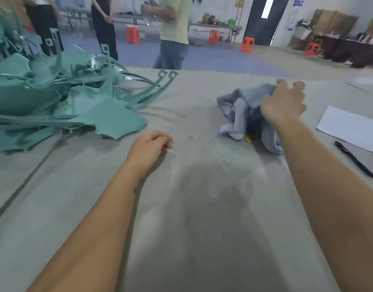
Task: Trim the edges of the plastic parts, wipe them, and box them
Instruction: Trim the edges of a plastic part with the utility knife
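My right hand (283,104) is on the far side of the table (181,207), fingers curled down over the top of the bunched blue cloth (242,110). The picture is smeared there, so I judge it a loose grab and cannot tell how firmly the fabric is caught. My left hand (152,144) rests on the table nearer me, fingers folded into a soft fist with nothing in it.

The plastic parts (55,98) lie in a green heap at the left, well apart from the cloth, long straps sticking out toward the middle. I see no box anywhere in view.

Something yellow (247,139) peeks from under the cloth's near edge. I cannot say what it is, possibly a trimming tool. So I want to lift the cloth straight up, not drag it, to avoid sweeping that thing along. Gathering a thick fold rather than a corner gives a firm pad for wiping.

A pen (354,160) and a white sheet (350,129) lie just right of my forearm. I keep my elbow clear of them.
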Motion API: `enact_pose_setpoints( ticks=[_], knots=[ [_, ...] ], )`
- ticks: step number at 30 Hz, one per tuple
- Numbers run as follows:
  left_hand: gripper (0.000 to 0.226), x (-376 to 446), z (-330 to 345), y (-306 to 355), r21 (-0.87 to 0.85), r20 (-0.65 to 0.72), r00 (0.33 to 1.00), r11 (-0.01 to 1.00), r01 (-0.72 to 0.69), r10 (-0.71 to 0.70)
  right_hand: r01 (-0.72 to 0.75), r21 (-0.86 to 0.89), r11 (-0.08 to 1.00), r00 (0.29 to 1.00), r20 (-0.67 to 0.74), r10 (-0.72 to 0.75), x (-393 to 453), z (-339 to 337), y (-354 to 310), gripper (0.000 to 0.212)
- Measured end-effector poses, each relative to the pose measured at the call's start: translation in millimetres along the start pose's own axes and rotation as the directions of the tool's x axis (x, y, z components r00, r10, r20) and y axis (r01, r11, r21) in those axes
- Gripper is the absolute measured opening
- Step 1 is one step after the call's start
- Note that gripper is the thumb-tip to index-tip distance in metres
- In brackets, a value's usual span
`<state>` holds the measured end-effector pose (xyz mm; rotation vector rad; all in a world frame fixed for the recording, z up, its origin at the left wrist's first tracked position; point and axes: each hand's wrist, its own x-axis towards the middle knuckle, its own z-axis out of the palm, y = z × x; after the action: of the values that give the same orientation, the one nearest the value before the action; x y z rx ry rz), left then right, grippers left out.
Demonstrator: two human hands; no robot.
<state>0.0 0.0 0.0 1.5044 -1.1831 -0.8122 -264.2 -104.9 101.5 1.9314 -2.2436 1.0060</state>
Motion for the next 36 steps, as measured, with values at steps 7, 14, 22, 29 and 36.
enact_pose_setpoints(
  ticks=[7, 14, 22, 29, 36],
  knots=[
    [0.026, -2, 1, -3, 0.201, -0.037, 0.999, 0.979, 0.012, -0.005, -0.009, 0.054, 0.998, 0.998, 0.061, 0.005, -39, 33, 22, 0.016],
    [0.03, -6, 0, 0, 0.091, -0.041, 0.999, 0.996, 0.025, -0.021, -0.117, -0.104, 0.988, 0.961, 0.241, 0.139, -50, 55, 23, 0.035],
    [0.026, -8, -1, 2, 0.035, -0.074, 0.997, 0.999, 0.033, -0.031, -0.131, -0.185, 0.974, 0.968, 0.191, 0.166, -47, 68, 2, 0.028],
    [0.027, -22, -5, 10, -0.007, -0.058, 0.998, 0.999, -0.031, 0.031, -0.223, 0.123, 0.967, 0.969, 0.14, 0.206, -77, 37, 3, 0.017],
    [0.031, -39, -9, 19, -0.031, -0.156, 0.972, 0.983, -0.181, 0.174, -0.117, 0.712, 0.693, 0.98, 0.195, -0.035, -130, 38, -68, 0.02]
  ],
)
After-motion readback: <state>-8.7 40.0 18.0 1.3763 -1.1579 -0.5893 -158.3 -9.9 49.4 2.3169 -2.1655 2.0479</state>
